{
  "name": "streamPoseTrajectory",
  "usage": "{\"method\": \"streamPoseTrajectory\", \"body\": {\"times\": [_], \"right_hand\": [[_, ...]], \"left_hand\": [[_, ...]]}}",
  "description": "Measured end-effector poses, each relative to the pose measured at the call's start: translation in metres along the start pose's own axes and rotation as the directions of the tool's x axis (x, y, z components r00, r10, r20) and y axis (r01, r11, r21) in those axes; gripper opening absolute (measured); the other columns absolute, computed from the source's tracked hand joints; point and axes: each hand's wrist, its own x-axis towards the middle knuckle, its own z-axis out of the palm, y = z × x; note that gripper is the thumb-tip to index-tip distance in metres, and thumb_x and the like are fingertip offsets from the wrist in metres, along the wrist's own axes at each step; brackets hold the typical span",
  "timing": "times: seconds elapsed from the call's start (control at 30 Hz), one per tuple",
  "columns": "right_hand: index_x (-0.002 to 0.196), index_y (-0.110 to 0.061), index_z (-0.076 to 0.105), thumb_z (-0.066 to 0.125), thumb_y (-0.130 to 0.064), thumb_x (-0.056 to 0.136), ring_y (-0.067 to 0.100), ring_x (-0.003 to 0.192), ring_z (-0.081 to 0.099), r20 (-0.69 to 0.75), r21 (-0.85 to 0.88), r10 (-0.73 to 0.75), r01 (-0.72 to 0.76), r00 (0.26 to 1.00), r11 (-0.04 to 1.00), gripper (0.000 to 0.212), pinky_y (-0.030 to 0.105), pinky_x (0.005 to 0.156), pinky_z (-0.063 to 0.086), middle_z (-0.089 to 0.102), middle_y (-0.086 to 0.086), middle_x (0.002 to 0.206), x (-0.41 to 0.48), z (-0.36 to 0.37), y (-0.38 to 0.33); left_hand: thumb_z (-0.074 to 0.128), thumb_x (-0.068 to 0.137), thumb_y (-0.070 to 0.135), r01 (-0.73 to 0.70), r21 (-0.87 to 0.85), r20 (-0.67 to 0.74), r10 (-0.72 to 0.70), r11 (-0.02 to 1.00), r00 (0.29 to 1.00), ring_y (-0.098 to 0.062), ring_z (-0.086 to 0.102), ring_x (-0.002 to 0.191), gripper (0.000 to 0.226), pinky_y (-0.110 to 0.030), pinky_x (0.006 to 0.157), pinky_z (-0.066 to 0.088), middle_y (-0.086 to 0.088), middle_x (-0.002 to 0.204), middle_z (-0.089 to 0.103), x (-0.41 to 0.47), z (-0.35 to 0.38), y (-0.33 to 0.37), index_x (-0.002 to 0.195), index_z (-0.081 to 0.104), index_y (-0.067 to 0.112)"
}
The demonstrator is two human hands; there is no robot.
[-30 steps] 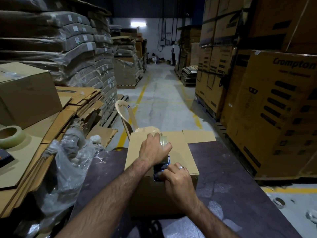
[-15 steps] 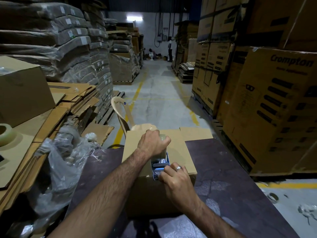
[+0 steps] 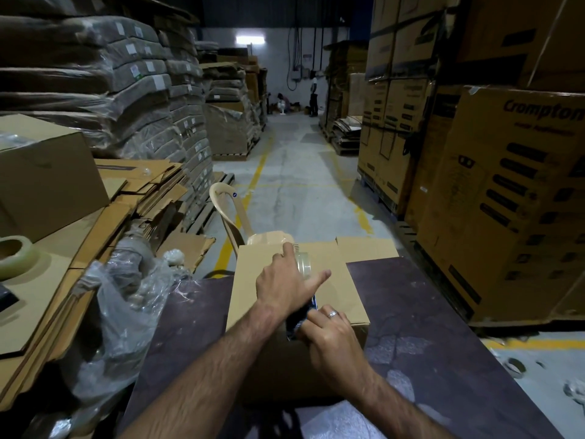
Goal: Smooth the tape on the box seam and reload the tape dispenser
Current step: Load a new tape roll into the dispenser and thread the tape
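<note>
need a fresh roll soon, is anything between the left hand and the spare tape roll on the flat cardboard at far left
Yes. The crumpled clear plastic bag sits between the left hand and the pale spare tape roll. That hand is on the blue tape dispenser atop the brown cardboard box.

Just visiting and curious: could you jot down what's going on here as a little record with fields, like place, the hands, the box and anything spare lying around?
Place: warehouse aisle with stacked cartons
Work surface: dark table
Box: cardboard box on the table, top flaps closed
Left hand: on the box top, over a clear tape roll, fingers spread
Right hand: wears a ring, grips the dark tape dispenser at the box's near edge
Spare tape: another roll on flat cardboard at far left
Behind the box: plastic chair
</note>
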Motion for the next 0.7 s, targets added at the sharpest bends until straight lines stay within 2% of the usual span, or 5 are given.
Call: {"method": "streamPoseTrajectory", "body": {"times": [0.1, 0.2, 0.37, 0.6, 0.7], "right_hand": [[0.074, -0.02, 0.064, 0.047, -0.014, 0.077, 0.014, 0.074, 0.043, 0.014, -0.007, -0.054, 0.054, 0.998, 0.999, 0.019, 0.027, 0.065, 0.029, 0.055, -0.004, 0.073, -0.001, 0.001, 0.0], [0.075, -0.016, 0.061, 0.049, -0.012, 0.079, 0.015, 0.076, 0.044, 0.028, -0.022, -0.142, 0.143, 0.989, 0.99, 0.013, 0.029, 0.066, 0.039, 0.057, -0.001, 0.076, 0.001, -0.001, 0.002], [0.081, -0.015, 0.041, 0.042, -0.007, 0.076, 0.015, 0.075, 0.04, 0.016, -0.001, -0.282, 0.282, 0.959, 0.959, 0.01, 0.026, 0.061, 0.035, 0.055, 0.003, 0.075, 0.011, -0.012, 0.002], [0.084, -0.016, 0.04, 0.038, -0.01, 0.064, 0.016, 0.077, 0.04, 0.125, 0.012, -0.431, 0.433, 0.894, 0.901, 0.022, 0.032, 0.072, 0.034, 0.056, 0.001, 0.076, 0.002, -0.015, 0.001], [0.081, -0.016, 0.048, 0.039, -0.007, 0.064, 0.016, 0.074, 0.042, 0.101, -0.043, -0.395, 0.401, 0.913, 0.915, 0.022, 0.035, 0.072, 0.031, 0.055, -0.001, 0.073, -0.007, -0.017, 0.003]], "left_hand": [[0.046, 0.088, 0.057, -0.031, -0.008, -0.039, 0.031, 0.999, 0.999, -0.036, 0.061, 0.094, 0.057, -0.037, 0.07, 0.045, -0.015, 0.107, 0.059, 0.005, 0.003, 0.001, 0.122, 0.045, 0.012], [0.046, 0.09, 0.045, -0.061, -0.023, -0.014, 0.061, 0.998, 0.998, -0.038, 0.059, 0.095, 0.047, -0.037, 0.072, 0.044, -0.018, 0.105, 0.058, 0.012, 0.004, 0.004, 0.118, 0.051, 0.008], [0.044, 0.088, 0.039, -0.126, 0.018, 0.02, 0.125, 0.992, 0.992, -0.034, 0.058, 0.084, 0.041, -0.033, 0.065, 0.038, -0.02, 0.1, 0.063, 0.024, 0.002, 0.005, 0.106, 0.057, 0.004], [0.043, 0.082, 0.04, -0.081, -0.029, 0.199, 0.085, 0.996, 0.976, -0.033, 0.059, 0.088, 0.044, -0.034, 0.069, 0.046, -0.019, 0.101, 0.065, 0.044, -0.003, -0.001, 0.099, 0.064, 0.005], [0.04, 0.081, 0.044, -0.06, 0.012, 0.266, 0.055, 0.998, 0.962, -0.032, 0.058, 0.096, 0.053, -0.034, 0.075, 0.046, -0.018, 0.11, 0.064, 0.054, -0.005, 0.0, 0.109, 0.065, 0.007]]}}
